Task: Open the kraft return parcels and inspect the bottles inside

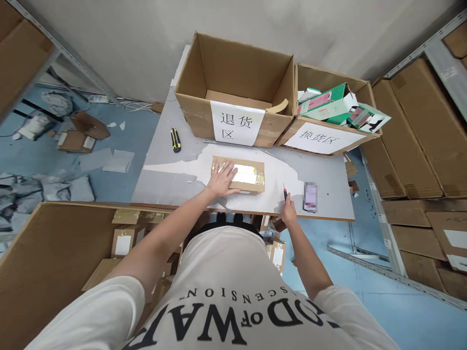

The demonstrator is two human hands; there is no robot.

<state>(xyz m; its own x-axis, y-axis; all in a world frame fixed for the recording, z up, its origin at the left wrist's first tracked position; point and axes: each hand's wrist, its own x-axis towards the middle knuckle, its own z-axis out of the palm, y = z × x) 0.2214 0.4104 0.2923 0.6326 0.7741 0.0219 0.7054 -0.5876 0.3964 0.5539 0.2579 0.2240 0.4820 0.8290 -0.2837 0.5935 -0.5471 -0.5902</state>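
A small taped cardboard box (247, 186) with a white label lies on the table near its front edge. My left hand (222, 181) rests flat on the left part of the box, fingers spread over the top. My right hand (288, 212) is closed around a thin pointed tool (285, 193) with a red and black handle, its metal tip upward and apart from the box. I cannot tell whether it is a knife or a screwdriver. Just right of that hand lies a phone (310, 197). A yellow and black box cutter (175, 140) lies at the table's left.
A large labelled carton (197, 116) and a second carton (288, 138) holding green and white boxes stand along the table's back. A big open carton (54, 214) with several parcels is below left. Shelves with brown cartons (423, 121) flank the right side.
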